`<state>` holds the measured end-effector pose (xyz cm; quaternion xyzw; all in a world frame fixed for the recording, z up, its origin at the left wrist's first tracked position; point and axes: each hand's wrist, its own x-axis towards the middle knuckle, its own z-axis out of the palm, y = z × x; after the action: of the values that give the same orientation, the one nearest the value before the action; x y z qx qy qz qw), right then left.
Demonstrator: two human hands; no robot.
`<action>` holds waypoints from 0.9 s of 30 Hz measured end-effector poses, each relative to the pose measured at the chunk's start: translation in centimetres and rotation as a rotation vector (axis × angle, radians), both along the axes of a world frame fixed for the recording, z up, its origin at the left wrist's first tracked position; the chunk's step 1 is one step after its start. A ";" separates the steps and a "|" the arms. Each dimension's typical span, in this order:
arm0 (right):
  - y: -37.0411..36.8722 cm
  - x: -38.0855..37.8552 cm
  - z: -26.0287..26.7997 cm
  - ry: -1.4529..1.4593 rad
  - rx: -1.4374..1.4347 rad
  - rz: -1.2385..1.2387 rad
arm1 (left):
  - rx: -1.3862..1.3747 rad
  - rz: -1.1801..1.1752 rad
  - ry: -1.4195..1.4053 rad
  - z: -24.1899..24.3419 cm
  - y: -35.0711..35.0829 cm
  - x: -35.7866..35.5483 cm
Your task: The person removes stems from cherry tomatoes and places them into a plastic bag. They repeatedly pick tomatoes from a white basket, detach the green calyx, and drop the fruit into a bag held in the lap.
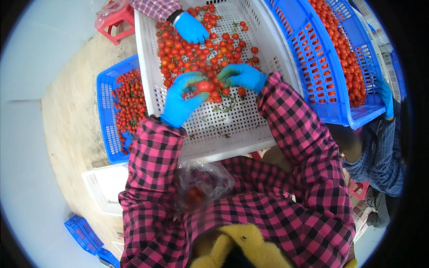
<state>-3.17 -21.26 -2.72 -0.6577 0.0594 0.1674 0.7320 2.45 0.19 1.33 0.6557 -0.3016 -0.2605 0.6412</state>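
Observation:
Cherry tomatoes [181,53] lie heaped in a white perforated plastic crate [194,152] before me. In its near half, my left hand [184,98], in a blue glove, pinches a red cherry tomato [203,86] between thumb and fingers. Opposite it, my right hand [243,77], also gloved in blue, is bent over the pile with curled fingertips close to the tomatoes. Whether those fingertips hold anything is hidden. Loose green stems [229,104] are scattered on the crate floor just below the hands.
A co-worker's gloved hand [191,28] reaches into the crate's far side. Blue crates of tomatoes stand at left [104,134] and right [338,100]; another person's gloved hand [384,95] touches the right one. A plastic bag [207,177] holding red items hangs at my front.

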 end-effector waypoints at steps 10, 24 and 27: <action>-0.5 -0.7 -5.5 0.100 -1.470 0.514 | 0.419 -0.808 -0.454 7.1 9.1 -6.9; -0.1 -0.3 -4.0 0.014 -0.030 0.435 | 1.140 -1.154 -0.618 8.0 14.6 -12.1; 1.0 -0.8 -1.9 0.067 0.241 0.379 | 0.935 -1.108 -0.454 7.8 13.0 -8.8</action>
<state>-3.95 -20.28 -4.66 -0.5592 -0.0613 0.3294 0.7583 -6.36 13.19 9.16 0.6493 -0.5696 -0.5039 -0.0059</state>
